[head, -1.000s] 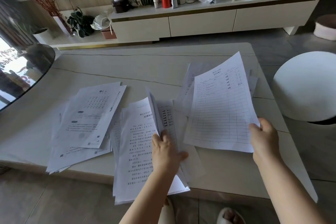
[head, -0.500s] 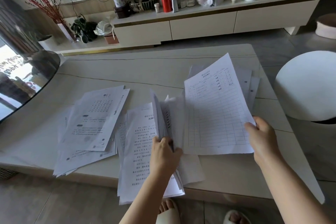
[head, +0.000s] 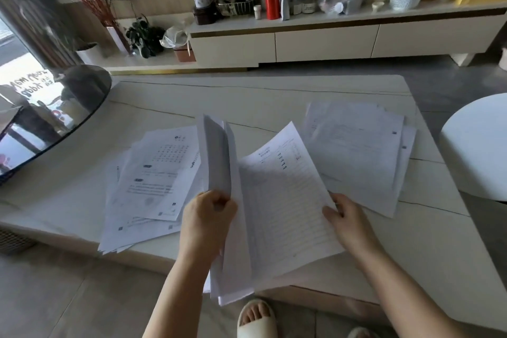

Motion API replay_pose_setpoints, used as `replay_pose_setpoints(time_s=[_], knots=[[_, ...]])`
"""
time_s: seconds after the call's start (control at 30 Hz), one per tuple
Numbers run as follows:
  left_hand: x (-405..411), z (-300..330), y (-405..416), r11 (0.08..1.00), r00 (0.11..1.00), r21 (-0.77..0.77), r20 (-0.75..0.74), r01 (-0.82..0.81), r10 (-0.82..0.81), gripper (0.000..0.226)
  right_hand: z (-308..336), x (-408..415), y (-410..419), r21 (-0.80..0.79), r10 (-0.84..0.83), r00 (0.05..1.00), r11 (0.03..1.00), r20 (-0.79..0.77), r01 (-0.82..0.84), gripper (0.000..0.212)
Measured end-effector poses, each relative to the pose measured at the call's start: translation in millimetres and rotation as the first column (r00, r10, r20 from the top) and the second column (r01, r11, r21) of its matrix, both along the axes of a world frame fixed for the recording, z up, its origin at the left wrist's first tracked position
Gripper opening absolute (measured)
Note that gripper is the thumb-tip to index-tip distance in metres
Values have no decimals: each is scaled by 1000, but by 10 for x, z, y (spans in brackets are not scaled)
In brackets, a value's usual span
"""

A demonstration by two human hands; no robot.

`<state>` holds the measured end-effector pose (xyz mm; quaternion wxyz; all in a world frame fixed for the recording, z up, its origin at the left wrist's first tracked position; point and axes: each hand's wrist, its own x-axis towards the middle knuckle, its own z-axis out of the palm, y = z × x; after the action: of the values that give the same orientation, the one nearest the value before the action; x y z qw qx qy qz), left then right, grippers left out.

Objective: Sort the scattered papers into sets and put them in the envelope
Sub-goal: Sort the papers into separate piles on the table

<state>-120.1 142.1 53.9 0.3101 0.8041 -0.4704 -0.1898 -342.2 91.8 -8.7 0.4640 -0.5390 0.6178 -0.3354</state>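
Hands at the bottom middle hold paper: the left hand (head: 206,221) grips a raised bunch of white printed sheets (head: 216,156), the right hand (head: 346,218) pinches a white lined table sheet (head: 285,200). Behind, on the pale stone table (head: 247,99), lie a white paper pile (head: 153,186) at left and another white stack (head: 359,156) at right.

We count three groups of papers: one pile (head: 153,186) at left, one pile (head: 359,156) at right, one held stack (head: 274,214); two hands; one table (head: 247,99).

White papers (head: 288,200), black print; cream veined table (head: 247,101); red bottle (head: 272,4).
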Motion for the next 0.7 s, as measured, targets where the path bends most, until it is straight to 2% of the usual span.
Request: replay_pose_setpoints(time_s=[0.17, 0.23, 0.3, 0.4, 0.53, 0.63, 0.7], knots=[[49, -77, 40, 1000, 1000, 3, 14, 0, 0, 10, -148, 449, 207, 151, 120, 992, 982, -30, -114, 25], [16, -205, -1, 998, 997, 54, -79, 12, -8, 12, -165, 490, 199, 191, 150, 986, 972, -71, -134, 25], [-53, -306, -57, 996, 966, 89, -259, 31, -7, 15, -148, 473, 158, 156, 117, 979, 983, -169, -91, 30], [-160, -383, -131, 995, 872, 81, -490, 53, -7, 24, -46, 421, 118, -44, 33, 958, 998, -286, -48, 36], [-223, -507, -192, 997, 746, 75, -665, 21, 35, 53, 80, 482, 139, -88, 69, 995, 993, -72, -75, 23], [-200, -517, -190, 996, 598, 71, -797, -46, 84, 75, 116, 543, 144, -221, 54, 996, 973, -68, -68, 20], [-183, -510, -178, 994, 521, 70, -848, -82, 103, 80, 113, 589, 123, -229, 78, 994, 969, -75, -94, 21]])
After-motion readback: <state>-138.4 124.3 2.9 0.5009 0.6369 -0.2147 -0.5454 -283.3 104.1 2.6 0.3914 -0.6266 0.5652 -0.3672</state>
